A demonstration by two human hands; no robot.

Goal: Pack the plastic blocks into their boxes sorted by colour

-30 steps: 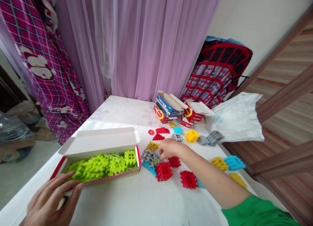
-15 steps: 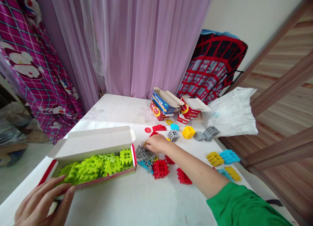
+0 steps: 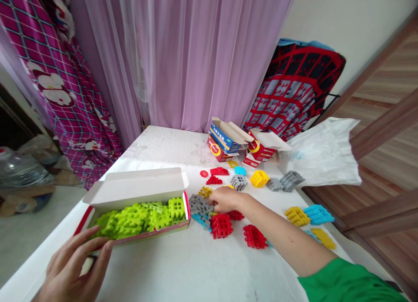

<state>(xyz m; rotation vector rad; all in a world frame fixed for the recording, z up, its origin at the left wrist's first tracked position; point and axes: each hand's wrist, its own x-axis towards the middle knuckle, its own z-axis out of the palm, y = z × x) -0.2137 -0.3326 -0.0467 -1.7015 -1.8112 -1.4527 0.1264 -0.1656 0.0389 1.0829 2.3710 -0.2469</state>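
Note:
My left hand [image 3: 76, 262] rests at the near left corner of a long open box [image 3: 130, 240], its fingers apart and touching the front edge. Lime-green plastic building pieces [image 3: 140, 218] fill this box. To the right of it, my right hand [image 3: 227, 198] reaches down into a loose heap with its fingers closed; whatever is between the fingertips is hidden. Grey lattice pieces [image 3: 198, 205], a yellow piece [image 3: 205, 191] and blue pieces [image 3: 200, 220] lie left of the fingers. A red block of pieces [image 3: 221, 226] sits just in front of the hand.
Further back stand a blue box [image 3: 224, 137] and open red boxes [image 3: 263, 150]. Yellow pieces [image 3: 259, 178], grey stacks [image 3: 291, 181], blue pieces [image 3: 319, 214] and another red stack [image 3: 254, 237] lie on the right. A white bag [image 3: 326, 151] hangs over the table's right edge.
My right hand has moved right and slightly nearer within the heap, uncovering the yellow piece and a red triangular piece. My left hand stays at the box. The whole view has shifted slightly.

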